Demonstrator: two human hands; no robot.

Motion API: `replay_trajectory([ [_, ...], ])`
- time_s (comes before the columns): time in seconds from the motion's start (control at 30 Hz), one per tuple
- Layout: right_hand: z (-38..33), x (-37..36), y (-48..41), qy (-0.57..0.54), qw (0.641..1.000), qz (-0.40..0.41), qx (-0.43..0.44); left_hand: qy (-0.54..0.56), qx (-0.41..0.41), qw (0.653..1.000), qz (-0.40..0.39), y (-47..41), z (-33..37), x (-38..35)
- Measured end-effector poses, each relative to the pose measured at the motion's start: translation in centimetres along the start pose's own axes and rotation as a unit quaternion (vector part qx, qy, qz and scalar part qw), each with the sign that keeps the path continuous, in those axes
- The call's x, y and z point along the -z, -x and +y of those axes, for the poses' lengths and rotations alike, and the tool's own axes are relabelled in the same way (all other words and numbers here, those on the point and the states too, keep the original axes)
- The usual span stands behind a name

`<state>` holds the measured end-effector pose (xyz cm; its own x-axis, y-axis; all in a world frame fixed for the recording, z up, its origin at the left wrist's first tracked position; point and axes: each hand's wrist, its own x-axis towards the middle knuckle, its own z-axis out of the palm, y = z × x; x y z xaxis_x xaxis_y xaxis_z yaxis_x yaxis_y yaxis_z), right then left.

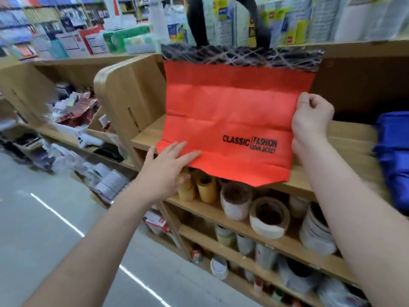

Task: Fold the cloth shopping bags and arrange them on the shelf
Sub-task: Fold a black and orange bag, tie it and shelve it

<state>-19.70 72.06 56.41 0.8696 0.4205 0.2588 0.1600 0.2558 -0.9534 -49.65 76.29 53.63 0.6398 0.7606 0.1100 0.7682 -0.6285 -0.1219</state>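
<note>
Shop aisle, grey floor (pixel 44 218) — wooden shelf (pixel 345 138) above tape rolls (pixel 269 216). Before it hangs the red bag (pixel 232 111) — right hand (pixel 312 116) grip clamped on its edge, left hand (pixel 168 167) flat-fingered on its corner.

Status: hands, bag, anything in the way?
Right hand grips red bag by right edge; left hand flat on lower-left corner. Bag held up, unfolded. Blue fabric on shelf at right, not blocking.

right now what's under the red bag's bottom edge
Tape rolls sit on the lower shelf beneath the red bag. The bag covers the shelf board behind it, so anything there is hidden.
</note>
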Motion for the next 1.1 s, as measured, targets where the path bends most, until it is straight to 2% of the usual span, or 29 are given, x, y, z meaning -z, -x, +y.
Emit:
replay_trajectory([
  [0.07,0.8,-0.7,-0.6,0.078,0.997,-0.028,-0.010,-0.031,-0.011,0.999,0.016,-1.5,-1.0,-0.5],
  [0.13,1.1,-0.4,-0.3,0.232,0.972,-0.049,-0.006,-0.038,-0.053,0.997,0.046,-2.7,-2.2,-0.7],
  [0.2,0.3,0.1,0.9,0.268,0.955,-0.076,0.097,-0.032,-0.090,0.994,0.061,-3.8,-3.1,-0.5],
  [0.23,-0.4,0.4,1.7,0.235,0.951,-0.140,0.146,-0.030,-0.105,0.992,0.062,-4.4,-3.3,-0.3],
  [0.27,-1.1,0.8,2.7,0.195,0.939,-0.234,0.157,-0.035,-0.121,0.990,0.063,-4.9,-3.5,-0.1],
  [0.33,-2.4,1.5,4.4,0.198,0.874,-0.431,0.107,-0.038,-0.157,0.984,0.077,-6.0,-3.9,0.3],
  [0.37,-2.5,1.7,5.0,0.245,0.839,-0.478,0.091,-0.029,-0.174,0.981,0.080,-6.4,-4.3,0.6],
  [0.4,-2.3,1.9,5.4,0.280,0.824,-0.486,0.080,-0.010,-0.188,0.979,0.078,-6.9,-4.9,1.1],
  [0.43,-1.8,2.0,5.8,0.297,0.829,-0.468,0.070,0.023,-0.194,0.979,0.058,-7.4,-5.7,1.5],
  [0.5,-0.8,2.1,6.5,0.286,0.872,-0.396,0.036,0.148,-0.181,0.972,-0.023,-8.5,-7.6,2.2],
  [0.57,-0.3,2.1,7.2,0.262,0.901,-0.345,-0.004,0.326,-0.127,0.933,-0.085,-9.5,-9.4,2.0],
  [0.6,-0.1,2.0,7.5,0.248,0.912,-0.327,-0.024,0.406,-0.086,0.905,-0.091,-9.7,-10.1,1.4],
  [0.67,0.2,1.9,8.1,0.223,0.932,-0.284,-0.034,0.489,-0.024,0.871,-0.044,-10.1,-10.5,-0.2],
  [0.77,0.8,1.5,8.7,0.271,0.945,-0.180,0.028,0.446,0.005,0.891,0.088,-10.0,-10.1,-2.4],
  [0.87,1.5,1.0,9.5,0.364,0.916,-0.122,0.112,0.348,-0.091,0.919,0.160,-9.8,-10.0,-3.8],
  [1.0,1.7,0.9,10.1,0.489,0.836,-0.155,0.195,0.272,-0.221,0.916,0.194,-10.5,-10.3,-4.2],
  [1.03,1.5,0.7,10.2,0.524,0.808,-0.169,0.211,0.256,-0.260,0.912,0.187,-10.9,-10.3,-4.1],
  [1.1,1.1,0.3,10.3,0.588,0.751,-0.221,0.206,0.235,-0.330,0.908,0.106,-11.4,-10.6,-3.8],
])
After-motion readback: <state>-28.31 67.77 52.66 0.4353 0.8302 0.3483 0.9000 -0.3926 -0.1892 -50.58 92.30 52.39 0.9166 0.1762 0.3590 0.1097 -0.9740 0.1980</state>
